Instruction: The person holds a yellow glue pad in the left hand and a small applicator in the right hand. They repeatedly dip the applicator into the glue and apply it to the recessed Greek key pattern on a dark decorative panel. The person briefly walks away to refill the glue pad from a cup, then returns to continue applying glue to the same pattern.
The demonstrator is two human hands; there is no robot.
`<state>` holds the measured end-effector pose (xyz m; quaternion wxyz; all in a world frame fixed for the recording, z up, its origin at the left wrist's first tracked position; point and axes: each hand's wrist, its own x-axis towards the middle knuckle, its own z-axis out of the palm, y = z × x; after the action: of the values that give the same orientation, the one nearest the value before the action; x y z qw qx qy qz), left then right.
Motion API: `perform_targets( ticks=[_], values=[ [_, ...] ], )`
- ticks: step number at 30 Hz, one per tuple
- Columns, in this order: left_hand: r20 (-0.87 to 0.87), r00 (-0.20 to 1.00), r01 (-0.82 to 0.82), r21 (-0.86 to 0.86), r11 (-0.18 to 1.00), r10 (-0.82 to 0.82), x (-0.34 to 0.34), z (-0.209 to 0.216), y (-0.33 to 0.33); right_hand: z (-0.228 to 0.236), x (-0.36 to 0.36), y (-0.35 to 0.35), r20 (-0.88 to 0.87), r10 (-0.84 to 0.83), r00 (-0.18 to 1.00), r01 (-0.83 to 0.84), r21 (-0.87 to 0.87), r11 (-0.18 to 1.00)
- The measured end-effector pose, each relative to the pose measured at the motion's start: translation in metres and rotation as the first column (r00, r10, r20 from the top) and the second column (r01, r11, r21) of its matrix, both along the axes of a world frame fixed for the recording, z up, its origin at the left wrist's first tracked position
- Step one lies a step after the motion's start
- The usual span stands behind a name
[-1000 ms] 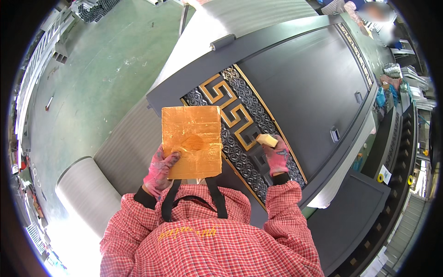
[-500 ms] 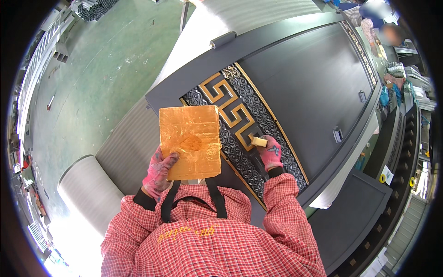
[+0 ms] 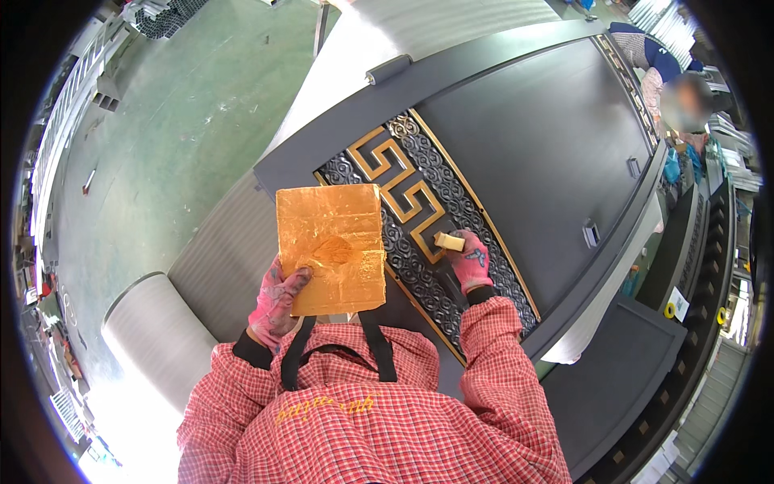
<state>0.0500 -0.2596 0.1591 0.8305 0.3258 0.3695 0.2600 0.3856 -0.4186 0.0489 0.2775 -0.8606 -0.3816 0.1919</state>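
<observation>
On the left, the left hand (image 3: 276, 302), in a pink glove, holds up a square gold-coated board (image 3: 332, 248) by its lower left corner, thumb across the face and fingers behind. The grip is clenched on the board, which stands nearly flat to the camera, above the chest of the red checked shirt (image 3: 379, 419), with a darker smear near its middle. The forearm rises from the lower edge with the wrist bent back, so the board tilts toward the person.

To the right, the right hand (image 3: 470, 260), also gloved in pink, presses a small pale applicator (image 3: 449, 240) against the gold fret pattern (image 3: 401, 194) on the ornamental band (image 3: 419, 242) of a dark grey door panel (image 3: 524, 137) lying flat on the worktop. The grip is closed around the applicator, whose tip touches the band just beside a gilded corner. The wrist is low and the elbow tucked in close to the body.

To do this well, I judge that the applicator should stay on the raised ridges and out of the dark scrollwork, with light, short strokes, and the board is best kept close by, so each reload is a short reach.

Far right, beyond the panel's edge, another person in a blue top (image 3: 645, 48) stands near shelves.
</observation>
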Motion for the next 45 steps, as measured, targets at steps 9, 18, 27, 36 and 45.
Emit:
perform_targets(
  ticks=[9,18,27,36,45],
  values=[
    [-0.045,0.999,-0.006,0.009,1.0,0.006,-0.004,-0.007,-0.001,0.015,0.002,-0.016,-0.034,-0.104,0.994,0.106,0.051,0.993],
    [0.057,0.998,-0.038,-0.002,0.999,0.038,-0.01,-0.006,-0.003,0.006,0.02,0.013,0.199,0.043,0.979,-0.04,-0.019,0.999],
    [0.017,0.999,-0.028,-0.033,0.999,0.029,-0.006,-0.005,-0.002,0.008,0.019,0.015,0.083,0.143,0.986,-0.144,0.003,0.99],
    [-0.055,0.998,-0.016,-0.013,1.0,0.015,-0.001,-0.004,-0.002,0.013,0.031,0.026,0.138,0.087,0.987,-0.089,0.003,0.996],
    [-0.088,0.996,0.004,-0.029,1.0,-0.007,0.009,0.009,-0.006,0.027,0.04,0.03,-0.061,-0.137,0.989,0.146,0.187,0.971]
  ],
)
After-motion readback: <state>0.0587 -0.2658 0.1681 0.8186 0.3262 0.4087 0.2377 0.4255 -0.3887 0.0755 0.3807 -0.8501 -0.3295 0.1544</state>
